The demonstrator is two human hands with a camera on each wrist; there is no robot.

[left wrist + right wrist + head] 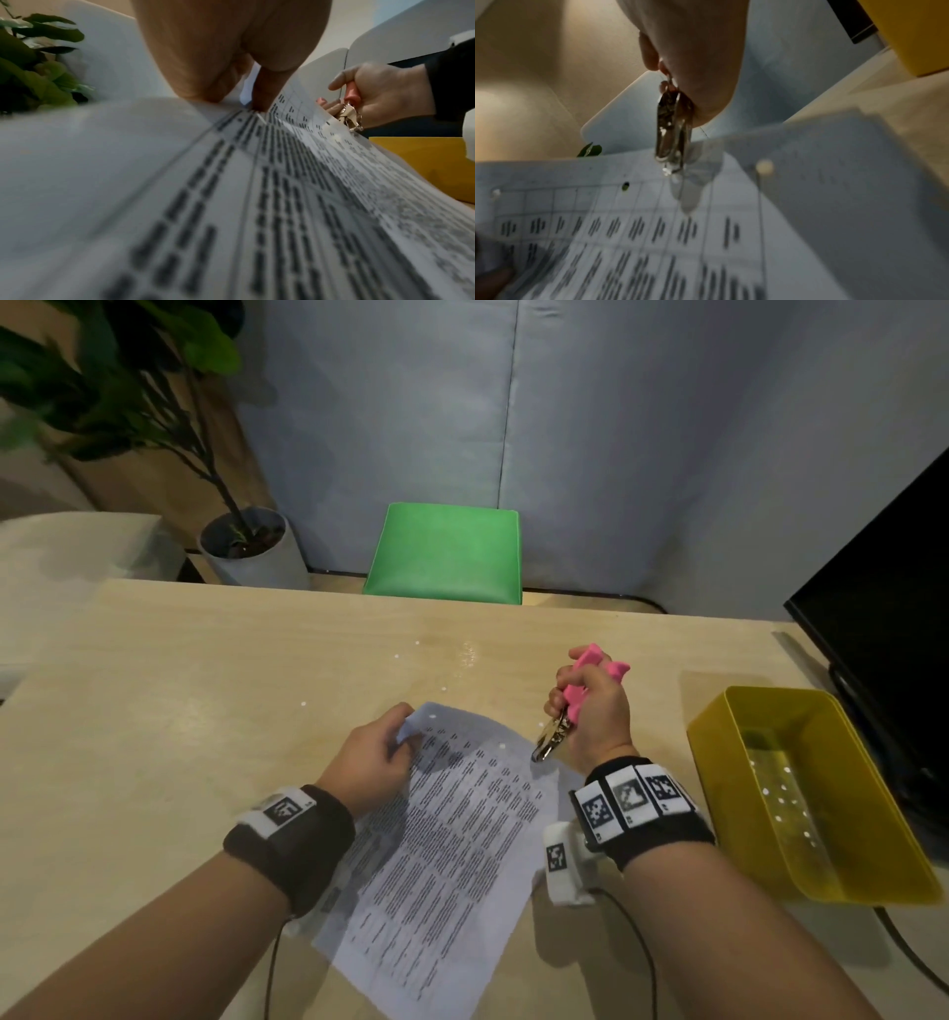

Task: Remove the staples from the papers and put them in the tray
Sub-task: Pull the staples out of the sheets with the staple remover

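Observation:
Printed papers (441,834) lie slanted on the wooden table (205,690). My left hand (377,757) pinches their far left corner and lifts it a little; in the left wrist view a thin staple (260,117) shows just below the fingertips (262,101). My right hand (590,706) grips a pink staple remover (580,690), its metal jaws pointing down over the papers' top right edge. In the right wrist view the staple remover (670,130) hangs just above the papers (654,233). A yellow tray (719,762) stands to the right.
A black monitor (883,618) stands behind the tray. A green stool (447,554) and a potted plant (246,541) are beyond the table's far edge. Small white specks dot the table and the tray floor. Cables trail from both wristbands.

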